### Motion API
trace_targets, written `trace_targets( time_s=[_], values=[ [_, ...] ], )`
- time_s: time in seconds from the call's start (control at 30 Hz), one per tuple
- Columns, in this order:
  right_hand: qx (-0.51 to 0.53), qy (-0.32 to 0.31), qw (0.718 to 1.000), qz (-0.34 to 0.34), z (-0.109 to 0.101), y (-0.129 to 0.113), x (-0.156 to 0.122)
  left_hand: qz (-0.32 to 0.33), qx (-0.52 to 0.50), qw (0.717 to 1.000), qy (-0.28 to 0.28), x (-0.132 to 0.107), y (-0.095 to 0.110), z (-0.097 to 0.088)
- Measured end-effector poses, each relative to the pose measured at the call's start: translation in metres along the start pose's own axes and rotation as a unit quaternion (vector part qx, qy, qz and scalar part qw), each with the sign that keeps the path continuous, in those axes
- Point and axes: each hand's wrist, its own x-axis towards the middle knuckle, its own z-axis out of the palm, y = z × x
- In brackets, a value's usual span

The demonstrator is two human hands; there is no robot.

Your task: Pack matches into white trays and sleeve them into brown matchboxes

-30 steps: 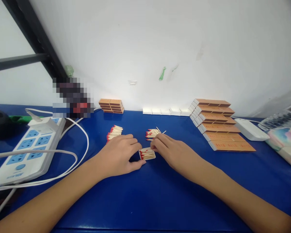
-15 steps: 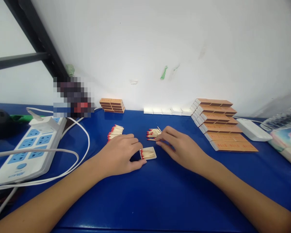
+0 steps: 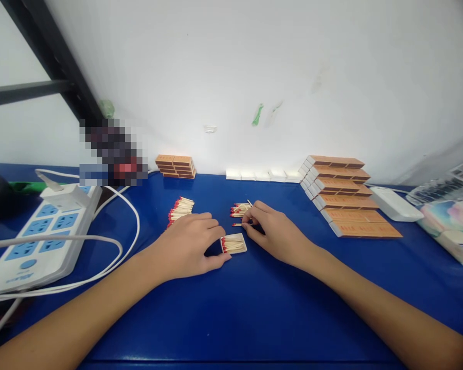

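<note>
A small open matchbox tray (image 3: 233, 243) with red-tipped matches in it lies on the blue table (image 3: 231, 318). My left hand (image 3: 189, 245) grips the tray's left end between thumb and curled fingers. My right hand (image 3: 273, 231) is just right of and behind the tray, its fingertips pinched on one or two matches (image 3: 237, 224) at the near edge of a loose pile of matches (image 3: 241, 209). A second loose pile of matches (image 3: 180, 208) lies behind my left hand.
Stepped rows of brown matchboxes (image 3: 343, 198) fill the right; a small stack of matchboxes (image 3: 176, 167) and a row of white trays (image 3: 264, 176) line the wall. A white power strip (image 3: 42, 234) with cables lies left; a white adapter (image 3: 393, 204) and packets sit far right.
My right hand left the tray, reached back to the loose pile and now pinches matches at its near edge. My left hand stayed on the tray.
</note>
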Motion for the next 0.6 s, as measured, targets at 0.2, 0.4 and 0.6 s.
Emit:
trace_targets(
  time_s=[0.2, 0.4, 0.6],
  values=[
    [-0.015, -0.032, 0.999, 0.001, -0.008, -0.008, -0.005, -0.007, -0.008, 1.0, -0.007, 0.0, 0.0, -0.001],
    [-0.004, -0.035, 0.999, -0.006, -0.005, -0.006, -0.003, -0.011, -0.011, 1.0, -0.013, 0.0, 0.001, -0.002],
    [0.023, -0.001, 0.998, -0.052, -0.011, -0.018, -0.01, -0.009, -0.01, 1.0, -0.008, -0.001, 0.001, -0.001]
  ],
)
